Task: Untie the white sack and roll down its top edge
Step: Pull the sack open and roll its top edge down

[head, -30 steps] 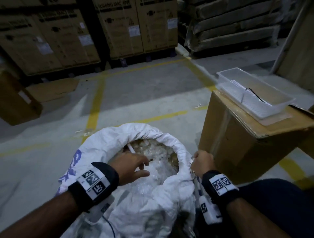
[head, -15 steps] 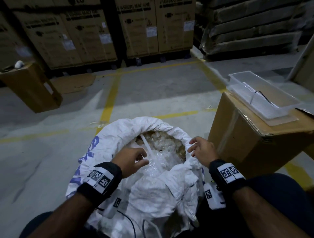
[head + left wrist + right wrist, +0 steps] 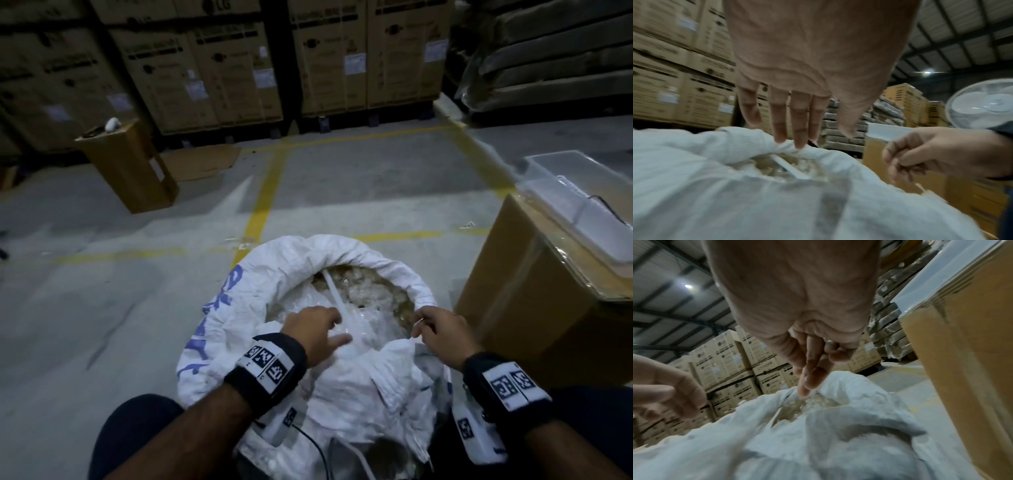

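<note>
White sack [image 3: 308, 342] stands on the floor betw. your knees, mouth open, far rim rolled down; clear plastic liner [image 3: 356, 301] & a white strip [image 3: 339, 301] show inside. Your left hand [image 3: 313, 330] hovers over the opening, fingers [image 3: 797, 120] straight, slightly spread, holding nothing. Your right hand [image 3: 442, 332] is at the near-right rim, fingers curled; whether they pinch the fabric can't be told. Cardboard box [image 3: 534, 291] w/ clear tray [image 3: 582, 192] just beside the sack, on your right.

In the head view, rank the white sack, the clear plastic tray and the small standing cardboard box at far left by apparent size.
1. white sack, nearest the camera, so nearness inflates it
2. clear plastic tray and small standing cardboard box: look alike; tray is cut off by the frame edge
</note>
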A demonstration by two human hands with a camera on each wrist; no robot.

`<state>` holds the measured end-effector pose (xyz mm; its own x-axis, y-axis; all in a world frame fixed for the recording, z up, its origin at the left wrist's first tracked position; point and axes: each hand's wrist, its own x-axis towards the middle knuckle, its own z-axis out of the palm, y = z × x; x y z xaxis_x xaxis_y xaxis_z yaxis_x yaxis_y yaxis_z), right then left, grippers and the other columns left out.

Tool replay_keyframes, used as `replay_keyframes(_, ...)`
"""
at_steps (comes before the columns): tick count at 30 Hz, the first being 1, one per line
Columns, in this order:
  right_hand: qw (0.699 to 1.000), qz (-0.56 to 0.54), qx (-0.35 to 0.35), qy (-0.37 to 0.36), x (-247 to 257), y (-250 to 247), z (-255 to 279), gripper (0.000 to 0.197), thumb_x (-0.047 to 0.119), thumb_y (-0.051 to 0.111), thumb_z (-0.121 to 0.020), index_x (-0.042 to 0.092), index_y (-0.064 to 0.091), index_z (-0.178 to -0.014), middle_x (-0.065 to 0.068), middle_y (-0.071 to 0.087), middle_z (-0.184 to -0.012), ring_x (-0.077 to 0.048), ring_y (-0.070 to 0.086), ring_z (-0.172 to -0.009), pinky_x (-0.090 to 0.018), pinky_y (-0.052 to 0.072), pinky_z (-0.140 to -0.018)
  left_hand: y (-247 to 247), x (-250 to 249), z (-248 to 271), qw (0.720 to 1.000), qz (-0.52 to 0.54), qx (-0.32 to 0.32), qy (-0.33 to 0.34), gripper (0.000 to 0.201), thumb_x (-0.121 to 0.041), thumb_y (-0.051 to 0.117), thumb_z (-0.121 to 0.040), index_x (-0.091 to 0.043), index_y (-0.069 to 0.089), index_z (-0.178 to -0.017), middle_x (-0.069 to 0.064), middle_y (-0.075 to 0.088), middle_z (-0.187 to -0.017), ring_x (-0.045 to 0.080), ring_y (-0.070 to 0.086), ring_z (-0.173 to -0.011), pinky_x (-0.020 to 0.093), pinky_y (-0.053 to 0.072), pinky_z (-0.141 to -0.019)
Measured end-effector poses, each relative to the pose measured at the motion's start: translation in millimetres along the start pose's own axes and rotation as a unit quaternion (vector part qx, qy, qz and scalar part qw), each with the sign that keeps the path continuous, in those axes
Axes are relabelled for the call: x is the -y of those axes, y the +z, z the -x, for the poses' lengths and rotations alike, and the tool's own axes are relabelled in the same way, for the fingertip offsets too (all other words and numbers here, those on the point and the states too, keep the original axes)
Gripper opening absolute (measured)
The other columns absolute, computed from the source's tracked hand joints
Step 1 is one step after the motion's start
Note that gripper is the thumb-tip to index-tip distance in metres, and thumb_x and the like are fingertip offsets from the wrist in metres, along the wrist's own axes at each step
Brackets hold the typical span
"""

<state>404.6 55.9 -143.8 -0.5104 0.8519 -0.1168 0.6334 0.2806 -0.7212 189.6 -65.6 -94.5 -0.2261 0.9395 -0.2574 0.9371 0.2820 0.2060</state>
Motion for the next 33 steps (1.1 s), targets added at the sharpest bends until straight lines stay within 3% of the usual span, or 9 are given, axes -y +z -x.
replay_keyframes(3, 0.999, 0.001, 0.017, -0.049, 24.3, 16.2, -8.6, 0.02, 0.006, 0.051, -0.087, 0.024, 0.061, -0.085, 0.003, 0.07, -0.077, -0.014, 0.062, -0.075, -0.02, 0.042, -0.067, -6.1, 38.2, 2.6, 0.979, 0.01, -0.117, -0.166, 0.046, -0.054, 0.048, -0.089, -0.02, 0.055, -0.12, 0.003, 0.06, -0.121, 0.024, 0.053, -0.113, 0.04, 0.045, -0.094)
replay_keyframes(8, 0.986, 0.045, 0.075, -0.144, 80.2, 52.2, -29.5, 0.02, 0.011, 0.05, -0.086, 0.023, 0.066, -0.091, 0.003, 0.071, -0.084, -0.015, 0.064, -0.082, -0.026, 0.049, -0.075, 11.1, 80.5, 9.6, 0.919, 0.053, -0.107, -0.375, 0.076, -0.073, 0.038, -0.082, -0.012, 0.044, -0.127, 0.01, 0.048, -0.131, 0.029, 0.043, -0.124, 0.044, 0.04, -0.096)
replay_keyframes(13, 0.947, 0.173, 0.125, -0.24, 143.9, 90.5, -60.0, 0.028, 0.013, 0.047, -0.088, 0.021, 0.064, -0.108, -0.006, 0.069, -0.103, -0.024, 0.061, -0.099, -0.03, 0.046, -0.084, 39.2, 97.8, 14.7, 0.894, 0.131, -0.117, -0.413, 0.094, -0.081, 0.047, -0.07, -0.012, 0.034, -0.133, 0.008, 0.039, -0.135, 0.03, 0.04, -0.124, 0.047, 0.041, -0.094)
replay_keyframes(18, 0.859, 0.332, 0.155, -0.358, 200.5, 126.3, -105.4, 0.039, 0.011, 0.054, -0.088, 0.019, 0.053, -0.126, -0.008, 0.059, -0.125, -0.029, 0.051, -0.116, -0.037, 0.041, -0.096, 45.8, 112.4, 14.6, 0.884, 0.207, -0.107, -0.405, 0.112, -0.059, 0.071, -0.069, -0.004, 0.01, -0.145, 0.016, 0.003, -0.152, 0.032, 0.032, -0.134, 0.039, 0.04, -0.102)
replay_keyframes(22, 0.764, 0.394, 0.211, -0.465, 220.6, 156.8, -128.7, 0.047, 0.013, 0.058, -0.086, 0.011, 0.049, -0.132, -0.014, 0.05, -0.136, -0.034, 0.047, -0.121, -0.043, 0.04, -0.094, 42.1, 128.9, 15.3, 0.869, 0.215, -0.074, -0.438, 0.104, -0.057, 0.078, -0.062, -0.007, 0.024, -0.135, 0.011, 0.03, -0.141, 0.029, 0.036, -0.131, 0.039, 0.042, -0.1)
replay_keyframes(25, 0.699, 0.414, 0.253, -0.525, 218.9, 180.7, -135.3, 0.043, 0.024, 0.067, -0.081, 0.008, 0.056, -0.119, -0.015, 0.061, -0.118, -0.035, 0.057, -0.104, -0.045, 0.048, -0.085, 43.4, 137.1, 14.8, 0.865, 0.227, -0.062, -0.442, 0.094, -0.058, 0.074, -0.066, -0.01, 0.027, -0.131, 0.009, 0.033, -0.138, 0.029, 0.036, -0.129, 0.039, 0.042, -0.099)
replay_keyframes(28, 0.642, 0.441, 0.272, -0.566, 210.3, 196.4, -141.5, 0.025, 0.015, 0.07, -0.075, 0.006, 0.063, -0.097, -0.012, 0.067, -0.088, -0.032, 0.061, -0.079, -0.043, 0.053, -0.073, 50.5, 136.9, 13.5, 0.863, 0.245, -0.059, -0.439, 0.091, -0.07, 0.062, -0.069, -0.011, 0.03, -0.13, 0.008, 0.035, -0.136, 0.029, 0.037, -0.128, 0.039, 0.041, -0.097)
replay_keyframes(31, 0.637, 0.42, 0.263, -0.591, 209.7, 198.2, -151.1, 0.014, 0.004, 0.076, -0.061, 0.01, 0.064, -0.066, -0.005, 0.063, -0.056, -0.027, 0.059, -0.052, -0.03, 0.051, -0.055, 57.5, 131.7, 10.0, 0.863, 0.24, -0.047, -0.442, 0.093, -0.081, 0.048, -0.069, -0.012, 0.034, -0.129, 0.009, 0.037, -0.135, 0.029, 0.038, -0.127, 0.041, 0.041, -0.096)
replay_keyframes(33, 0.659, 0.399, 0.279, -0.573, 218.7, 196.3, -153.1, 0.011, 0.002, 0.071, -0.064, 0.01, 0.064, -0.065, -0.007, 0.063, -0.056, -0.029, 0.06, -0.052, -0.031, 0.048, -0.055, 56.6, 127.8, 6.0, 0.861, 0.248, -0.041, -0.443, 0.097, -0.084, 0.045, -0.066, -0.011, 0.035, -0.129, 0.009, 0.037, -0.133, 0.03, 0.039, -0.125, 0.042, 0.04, -0.096)
